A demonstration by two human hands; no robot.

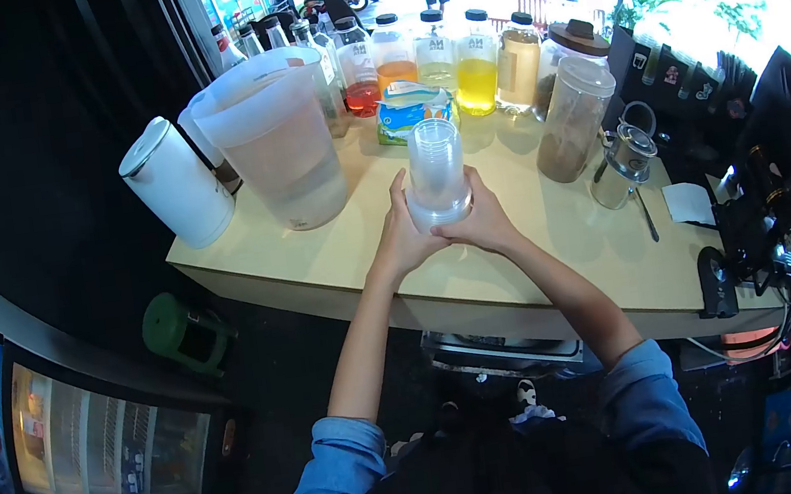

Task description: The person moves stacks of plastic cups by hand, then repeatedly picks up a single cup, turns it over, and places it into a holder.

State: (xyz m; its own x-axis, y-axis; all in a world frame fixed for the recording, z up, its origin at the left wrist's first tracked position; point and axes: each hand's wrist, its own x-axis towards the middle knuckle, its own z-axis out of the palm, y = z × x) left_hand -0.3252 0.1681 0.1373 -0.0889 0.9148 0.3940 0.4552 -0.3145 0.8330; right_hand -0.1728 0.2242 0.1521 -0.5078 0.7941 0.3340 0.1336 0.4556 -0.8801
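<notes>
A stack of clear plastic cups (436, 165) stands bottoms-up over the counter (515, 257), near its middle. Round the wide lower end of the stack, my left hand (402, 236) closes from the left and my right hand (483, 218) from the right, the thumbs meeting at the front. Right behind the cups is a blue and green packet (400, 126) with its top torn open. To the left is a big translucent pitcher (290, 151) partly filled with clear liquid.
Bottles of red (362, 98), orange (396, 73) and yellow liquid (477, 87) line the back edge. A white kettle (176, 185) stands far left. On the right are a tall lidded canister (575, 121), a glass press pot (625, 169) and a black card machine (715, 282).
</notes>
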